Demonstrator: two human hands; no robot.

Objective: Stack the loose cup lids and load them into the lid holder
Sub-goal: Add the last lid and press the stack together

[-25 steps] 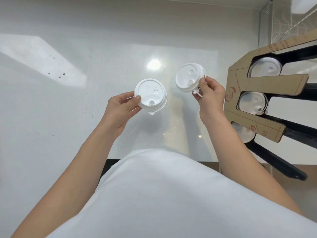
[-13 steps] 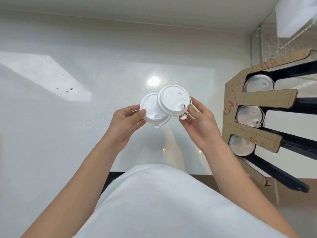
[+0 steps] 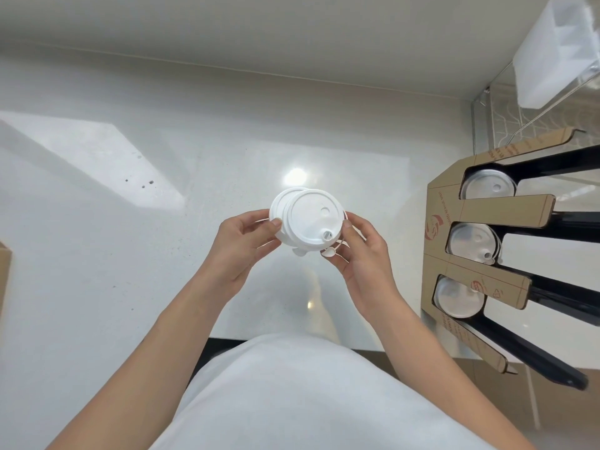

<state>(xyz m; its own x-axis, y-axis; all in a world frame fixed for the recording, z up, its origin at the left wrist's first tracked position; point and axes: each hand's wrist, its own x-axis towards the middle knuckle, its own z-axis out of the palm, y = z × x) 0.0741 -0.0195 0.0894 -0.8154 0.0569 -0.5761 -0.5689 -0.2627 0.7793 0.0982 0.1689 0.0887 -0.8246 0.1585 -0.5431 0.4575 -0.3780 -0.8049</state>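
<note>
- Up above the worktop (image 3: 130,254), two white lids (image 3: 308,219) overlap, nearly stacked.
- Left hand (image 3: 243,245) pinches the lower lid's rim.
- Right hand (image 3: 360,258) pinches the upper lid.
- Lid holder (image 3: 444,254) stands to the right, well apart.

Counts, head view.

Hands: two, a left hand (image 3: 242,245) and a right hand (image 3: 360,254), both over the white counter (image 3: 130,254).

Loose lids: two, an upper lid (image 3: 313,219) lying over a lower lid (image 3: 281,203), offset so only the lower one's left rim shows. Pinched between the two hands.

Lid holder (image 3: 454,264): one, cardboard, at the counter's right edge. Slots: three seen for certain, each showing a lid on top: far slot lid (image 3: 488,186), middle slot lid (image 3: 470,240), near slot lid (image 3: 457,297). Depth of each stack cannot be told.

Cardboard box corner (image 3: 5,274): one, at the left edge.

Clear plastic container (image 3: 558,50): one, top right corner.
</note>
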